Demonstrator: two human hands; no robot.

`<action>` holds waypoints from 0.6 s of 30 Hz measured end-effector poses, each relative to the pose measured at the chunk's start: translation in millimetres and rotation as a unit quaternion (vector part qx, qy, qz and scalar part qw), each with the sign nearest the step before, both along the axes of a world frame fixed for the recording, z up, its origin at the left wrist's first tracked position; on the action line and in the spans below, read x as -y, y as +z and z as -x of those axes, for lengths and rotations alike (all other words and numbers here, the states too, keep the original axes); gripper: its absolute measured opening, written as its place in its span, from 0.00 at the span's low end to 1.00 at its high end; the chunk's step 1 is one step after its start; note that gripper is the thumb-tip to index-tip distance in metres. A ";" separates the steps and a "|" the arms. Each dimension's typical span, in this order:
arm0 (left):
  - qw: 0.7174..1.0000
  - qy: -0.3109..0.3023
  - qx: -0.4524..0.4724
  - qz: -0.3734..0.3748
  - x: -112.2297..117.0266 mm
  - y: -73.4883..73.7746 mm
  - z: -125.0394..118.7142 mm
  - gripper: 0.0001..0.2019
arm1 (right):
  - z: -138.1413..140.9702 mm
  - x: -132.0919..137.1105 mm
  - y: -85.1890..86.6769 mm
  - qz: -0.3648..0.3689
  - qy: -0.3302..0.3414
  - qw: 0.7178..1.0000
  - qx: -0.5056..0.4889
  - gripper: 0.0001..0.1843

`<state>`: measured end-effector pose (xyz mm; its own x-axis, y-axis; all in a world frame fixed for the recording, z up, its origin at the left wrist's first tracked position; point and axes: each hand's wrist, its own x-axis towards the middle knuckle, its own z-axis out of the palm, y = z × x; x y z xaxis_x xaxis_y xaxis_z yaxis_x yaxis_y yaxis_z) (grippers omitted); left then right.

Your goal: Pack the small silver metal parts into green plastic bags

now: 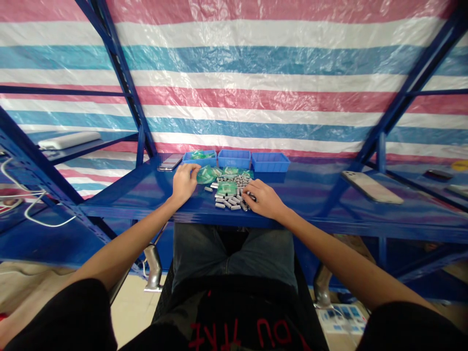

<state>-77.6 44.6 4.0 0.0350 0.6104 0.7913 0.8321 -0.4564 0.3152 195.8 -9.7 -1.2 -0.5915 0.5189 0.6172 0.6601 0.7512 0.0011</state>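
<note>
My left hand [185, 181] is closed, thumb and fingers pinched at the left edge of a small clear green plastic bag [206, 174]. My right hand [263, 197] curls over the right side of a heap of short silver metal cylinders [234, 201]. One of them seems to show between its thumb and fingers, partly hidden. A green packet [226, 189] lies on top of the heap, and more green pieces lie behind it. A single loose cylinder [208, 189] rests between my left hand and the heap.
Along the back of the blue table [310, 195] stand three blue bins; the left bin [188, 159] holds green packets, beside the middle bin [234, 160] and right bin [272, 163]. A phone [170, 162] lies at left, another phone [372, 187] at right. Blue posts [127, 92] frame the table.
</note>
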 end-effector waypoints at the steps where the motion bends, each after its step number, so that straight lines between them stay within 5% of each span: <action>1: 1.000 -0.005 0.020 -0.016 0.5 2.0 -0.3 0.09 | -0.3 -0.2 -0.1 0.002 0.001 1.000 -0.002 0.07; 7: 0.980 -0.116 0.162 -0.026 32.4 2.2 -27.7 0.10 | -2.8 2.1 -1.3 0.026 0.007 0.996 -0.081 0.10; 11: 0.968 -0.231 0.097 0.014 69.1 10.9 -62.6 0.07 | 5.6 11.5 -3.1 0.018 0.045 0.989 -0.139 0.22; 14: 0.962 -0.264 0.058 0.027 81.9 21.0 -78.7 0.06 | 13.9 16.3 -3.9 0.000 0.089 0.987 -0.134 0.12; 16: 0.959 -0.275 0.051 0.049 93.8 6.7 -77.8 0.08 | 16.6 15.7 -3.1 0.002 0.086 0.983 -0.160 0.08; 18: 0.952 -0.293 0.051 0.068 125.1 -39.1 -65.5 0.14 | 16.7 13.0 -1.7 0.012 0.056 0.977 -0.206 0.06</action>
